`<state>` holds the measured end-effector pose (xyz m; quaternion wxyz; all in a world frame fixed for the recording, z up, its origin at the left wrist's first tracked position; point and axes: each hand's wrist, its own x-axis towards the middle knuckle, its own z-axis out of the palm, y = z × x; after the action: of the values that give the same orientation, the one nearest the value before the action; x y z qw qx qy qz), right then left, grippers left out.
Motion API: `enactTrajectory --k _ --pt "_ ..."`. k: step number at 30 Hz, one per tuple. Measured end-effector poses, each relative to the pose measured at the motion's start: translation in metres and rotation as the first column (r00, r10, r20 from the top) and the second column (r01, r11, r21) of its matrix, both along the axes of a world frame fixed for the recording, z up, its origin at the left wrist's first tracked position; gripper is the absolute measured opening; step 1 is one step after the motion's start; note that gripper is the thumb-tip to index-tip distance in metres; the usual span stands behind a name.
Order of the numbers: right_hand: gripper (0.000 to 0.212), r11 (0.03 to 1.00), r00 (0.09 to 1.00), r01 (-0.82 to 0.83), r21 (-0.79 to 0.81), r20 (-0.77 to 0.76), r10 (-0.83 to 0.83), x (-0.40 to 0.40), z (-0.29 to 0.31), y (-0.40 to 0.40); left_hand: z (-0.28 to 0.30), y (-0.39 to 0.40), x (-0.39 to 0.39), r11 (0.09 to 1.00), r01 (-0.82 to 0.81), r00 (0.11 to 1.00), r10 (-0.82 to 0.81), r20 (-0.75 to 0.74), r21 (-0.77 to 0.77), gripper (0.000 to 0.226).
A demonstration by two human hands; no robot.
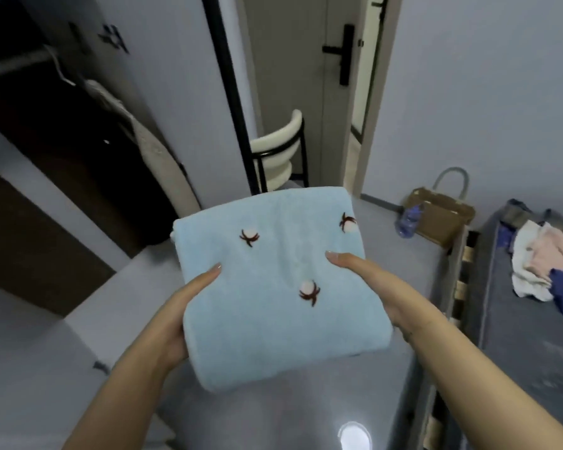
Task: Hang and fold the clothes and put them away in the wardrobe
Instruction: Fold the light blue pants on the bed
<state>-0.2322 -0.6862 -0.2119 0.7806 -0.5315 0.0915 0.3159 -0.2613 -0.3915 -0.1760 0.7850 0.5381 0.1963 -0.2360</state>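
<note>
**Carrying the folded blue towel toward the wardrobe**

Holding the folded blue towel [273, 280] flat between both hands, I keep it level so the fold does not slip open. My left hand [179, 316] grips its left edge with the thumb laid on top and the fingers hidden underneath; my right hand [371, 284] does the same on the right edge. The towel is in the air in front of me, above the glossy grey floor [290, 414], touching nothing but my hands.

The open wardrobe [56, 151] stands to the far left, its dark inside showing a rail with a pale garment [150, 141] on a hanger. Its pale door [176, 92] stands just beyond that opening. I judge the towel should go onto a shelf there, so the next move is a turn to the left.

Straight ahead, a cream chair [280, 151] sits near the far doorway, clear of my path to the left. On the right, the bed [517, 319] carries a heap of unfolded clothes [546, 264], and a brown bag [442, 216] with a water bottle [410, 219] beside it sits at the far end. The bed edge runs close along my right arm, so the open room for moving lies left.
</note>
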Motion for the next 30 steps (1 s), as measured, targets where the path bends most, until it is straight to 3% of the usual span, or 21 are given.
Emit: enactTrajectory --k 5,15,19,23,30 --pt "0.043 0.988 0.985 -0.149 -0.047 0.085 0.152 0.082 0.076 0.093 0.059 0.092 0.036 0.990 -0.101 0.986 0.113 0.121 -0.095 0.033" --pt "0.043 0.918 0.882 -0.387 -0.083 0.257 0.395 0.276 0.206 0.245 0.174 0.232 0.165 0.941 -0.336 0.883 0.306 0.357 0.024 0.066" --pt "0.046 0.884 0.779 -0.453 -0.117 0.431 0.456 0.370 0.275 0.301 0.244 0.268 0.230 0.914 -0.403 0.802 0.329 0.498 0.045 0.043" --pt "0.041 0.855 0.672 -0.493 -0.162 0.554 0.492 0.455 0.348 0.360 0.311 0.306 0.293 0.871 -0.492 0.731 0.408 0.547 0.008 0.020" --pt "0.041 0.849 0.625 -0.445 -0.286 0.580 0.523 0.579 0.431 0.465 0.373 0.398 0.403 0.828 -0.561 0.759 0.516 0.396 -0.003 0.025"
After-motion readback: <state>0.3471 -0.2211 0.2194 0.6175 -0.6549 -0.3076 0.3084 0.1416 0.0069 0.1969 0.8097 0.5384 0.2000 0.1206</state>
